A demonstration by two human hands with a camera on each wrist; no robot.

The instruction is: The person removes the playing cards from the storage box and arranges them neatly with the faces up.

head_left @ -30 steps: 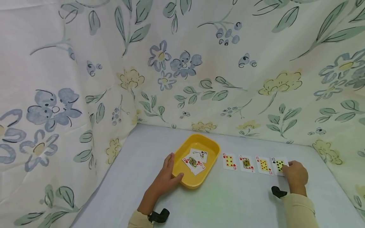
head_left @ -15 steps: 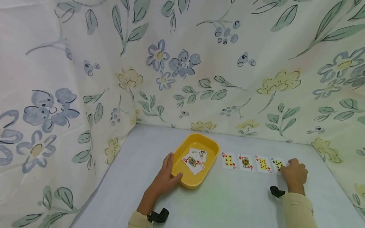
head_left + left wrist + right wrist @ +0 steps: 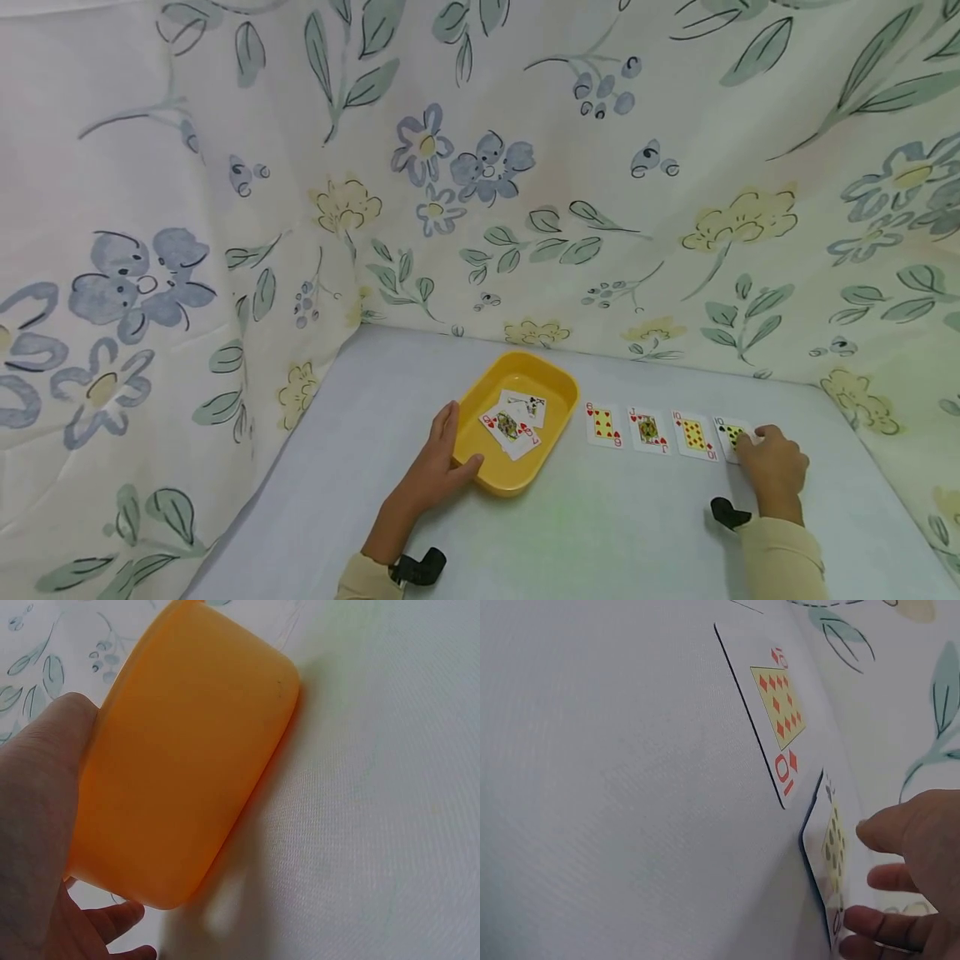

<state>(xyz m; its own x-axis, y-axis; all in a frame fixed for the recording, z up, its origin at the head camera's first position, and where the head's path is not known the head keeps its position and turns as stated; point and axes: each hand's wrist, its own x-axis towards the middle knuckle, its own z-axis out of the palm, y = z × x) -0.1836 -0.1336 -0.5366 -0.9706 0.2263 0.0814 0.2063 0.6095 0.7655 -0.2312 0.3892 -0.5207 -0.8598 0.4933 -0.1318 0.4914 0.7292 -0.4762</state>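
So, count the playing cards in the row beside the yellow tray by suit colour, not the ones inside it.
Red: 3, the six of hearts, jack of hearts and ten of diamonds
Black: 1, the black ten, partly covered by the right hand
Total: 4

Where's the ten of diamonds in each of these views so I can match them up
Head: ten of diamonds right of centre, just left of the black ten.
Left wrist: not in it.
Right wrist: upper half, right of centre, above the black ten.
Shared landmark: floral cloth, visible in all three.
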